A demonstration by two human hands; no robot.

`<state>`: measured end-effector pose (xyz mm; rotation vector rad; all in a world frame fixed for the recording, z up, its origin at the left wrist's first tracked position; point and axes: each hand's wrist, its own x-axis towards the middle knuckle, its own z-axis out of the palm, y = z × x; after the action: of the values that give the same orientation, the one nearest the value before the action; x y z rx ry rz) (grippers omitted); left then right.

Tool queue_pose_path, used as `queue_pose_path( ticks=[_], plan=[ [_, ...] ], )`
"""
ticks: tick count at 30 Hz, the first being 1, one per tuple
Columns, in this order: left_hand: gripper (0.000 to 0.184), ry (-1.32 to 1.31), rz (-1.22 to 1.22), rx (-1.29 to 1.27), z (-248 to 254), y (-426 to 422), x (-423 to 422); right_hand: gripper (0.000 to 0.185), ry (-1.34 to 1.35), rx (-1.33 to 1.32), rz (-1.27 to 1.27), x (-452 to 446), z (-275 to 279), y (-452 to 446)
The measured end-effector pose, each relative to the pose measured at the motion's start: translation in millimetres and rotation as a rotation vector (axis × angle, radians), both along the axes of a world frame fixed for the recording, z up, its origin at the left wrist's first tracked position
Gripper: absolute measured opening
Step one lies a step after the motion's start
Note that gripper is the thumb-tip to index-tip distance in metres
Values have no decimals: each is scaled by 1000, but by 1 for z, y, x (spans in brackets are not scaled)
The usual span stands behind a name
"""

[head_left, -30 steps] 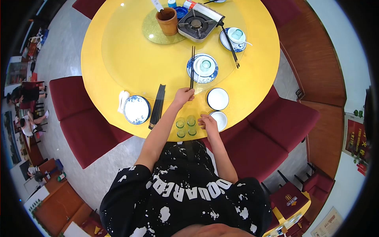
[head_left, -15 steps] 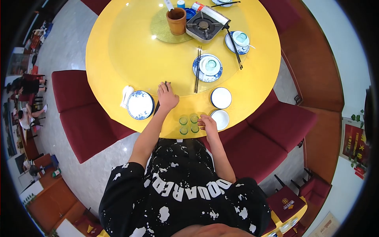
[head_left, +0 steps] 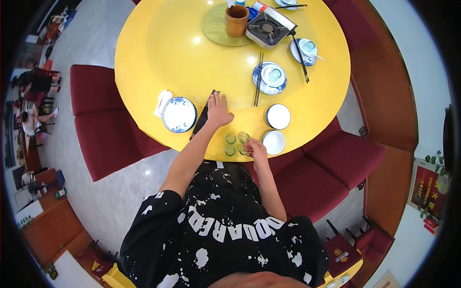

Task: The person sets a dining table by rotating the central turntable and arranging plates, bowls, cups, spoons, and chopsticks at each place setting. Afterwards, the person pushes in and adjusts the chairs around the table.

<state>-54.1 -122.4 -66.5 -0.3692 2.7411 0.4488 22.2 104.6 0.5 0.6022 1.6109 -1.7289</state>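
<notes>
My left hand (head_left: 219,113), fingers stretched out and apart, lies by the upper part of a bundle of black chopsticks (head_left: 200,122) and partly covers it. Four small green glasses stand in two rows near the table edge, one of them at the front left (head_left: 230,150). Beside the right-hand glasses is my right hand (head_left: 257,150), its fingers loosely bent and apart, with the fingertips overlapping the glasses. A stack of blue-patterned plates (head_left: 179,114) stands left of the chopsticks, with white spoons (head_left: 163,102) beyond it. Two stacks of white bowls, upper (head_left: 278,116) and lower (head_left: 273,142), are on the right.
On the yellow table (head_left: 144,72) are a place setting (head_left: 270,78) with chopsticks beside it, another setting (head_left: 304,52), a portable stove (head_left: 267,30) and a brown pot (head_left: 236,21). Dark red chairs (head_left: 113,129) flank the table. People sit at the far left.
My left hand has gone from the chopsticks beside the place setting to the black bundle, and its fingers have spread. My right hand stays by the glasses. The view has shifted.
</notes>
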Motion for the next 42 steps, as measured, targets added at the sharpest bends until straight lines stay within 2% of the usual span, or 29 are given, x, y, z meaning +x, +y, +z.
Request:
queue_pose_path(
  ticks=[8, 9, 10, 13, 14, 15, 17, 20, 22, 25, 27, 29, 31, 34, 36, 42],
  plan=[
    [90, -81, -102, 114, -7, -3, 0, 29, 94, 29, 25, 5, -17, -17],
    [90, -77, -98, 150, -9, -2, 0, 29, 256, 141, 80, 5, -16, -19],
    [82, -6, -88, 175, -11, -4, 1, 30, 417, 255, 138, 8, -15, -22],
    [72, 208, -13, 557, -21, -24, 13, 36, 799, 561, 370, 10, -22, -20],
    [59, 353, 17, 551, -24, -26, 23, 37, 890, 619, 417, 11, -27, -20],
    [56, 378, 83, 600, -15, -30, 35, 38, 979, 674, 462, 13, -31, -21],
    [50, 421, 204, 697, 13, -39, 59, 42, 995, 667, 464, 11, -37, -21],
    [46, 638, 243, 487, 5, -78, 107, 47, 1026, 839, 323, -1, -40, -13],
    [63, 673, 252, 148, 0, -99, 133, 50, 1028, 917, 262, -20, -43, -5],
    [118, 319, 397, -12, 0, -127, 150, 59, 993, 933, 306, -49, -48, -2],
    [132, 89, 426, -19, 2, -134, 142, 72, 961, 1065, 336, -68, -53, -8],
    [138, 66, 411, -5, 1, -142, 130, 88, 834, 1273, 329, -90, -43, -12],
    [142, 41, 387, -2, -2, -152, 125, 105, 637, 1343, 332, -105, -36, -8],
    [142, -8, 334, -26, -7, -158, 108, 123, 452, 1236, 343, -121, -50, 7],
    [142, -32, 292, -32, -1, -160, 99, 128, 473, 1225, 348, -127, -69, 14],
    [134, 26, 233, 15, -5, -165, 102, 123, 470, 1231, 330, -126, -66, 0]
  ],
)
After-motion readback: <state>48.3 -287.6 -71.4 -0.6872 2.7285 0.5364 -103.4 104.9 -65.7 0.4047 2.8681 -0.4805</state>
